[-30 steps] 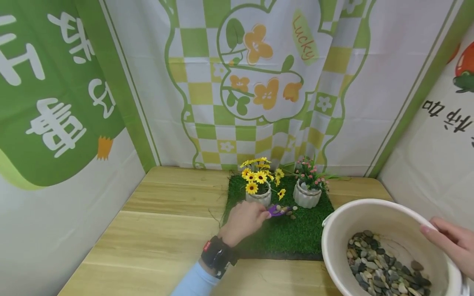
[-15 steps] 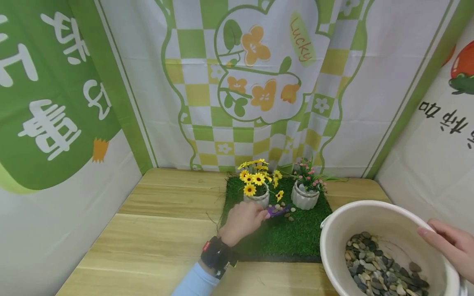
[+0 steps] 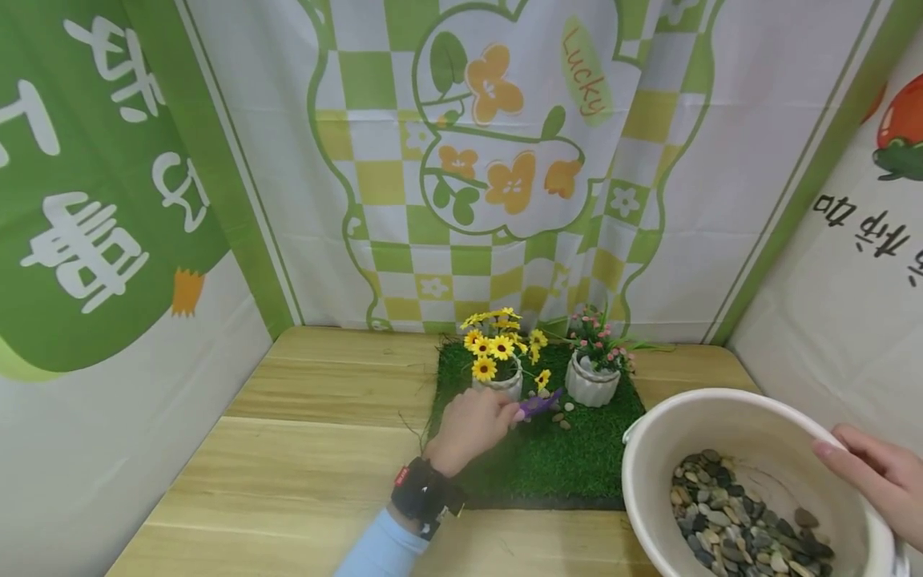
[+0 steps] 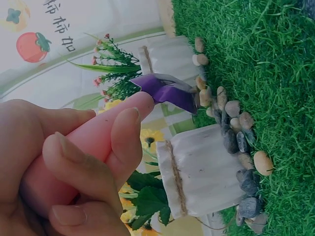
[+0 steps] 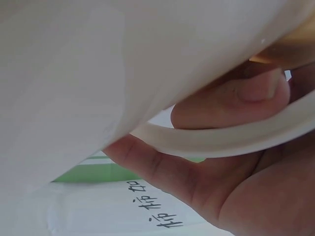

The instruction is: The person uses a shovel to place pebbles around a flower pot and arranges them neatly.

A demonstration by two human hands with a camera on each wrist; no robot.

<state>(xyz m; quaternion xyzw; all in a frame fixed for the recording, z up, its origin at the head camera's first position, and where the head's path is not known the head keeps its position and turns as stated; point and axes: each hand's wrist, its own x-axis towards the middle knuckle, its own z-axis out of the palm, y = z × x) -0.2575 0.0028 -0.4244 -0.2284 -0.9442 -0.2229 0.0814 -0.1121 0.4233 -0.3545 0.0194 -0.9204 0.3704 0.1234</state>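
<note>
Soft light, faint shadows, slight haze

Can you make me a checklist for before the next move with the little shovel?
1. Left hand grips the shovel: ok, by its handle.
2. Right hand holds the bucket: ok.
3. Bucket stones to use: ok, plenty inside.
4. Yellow flower pot and pink flower pot upright on the grass mat: ok.
5. Mat stones all tucked against the pots: not ok, some lie apart.
6. Shovel free of stones: cannot tell, its blade is turned.
</note>
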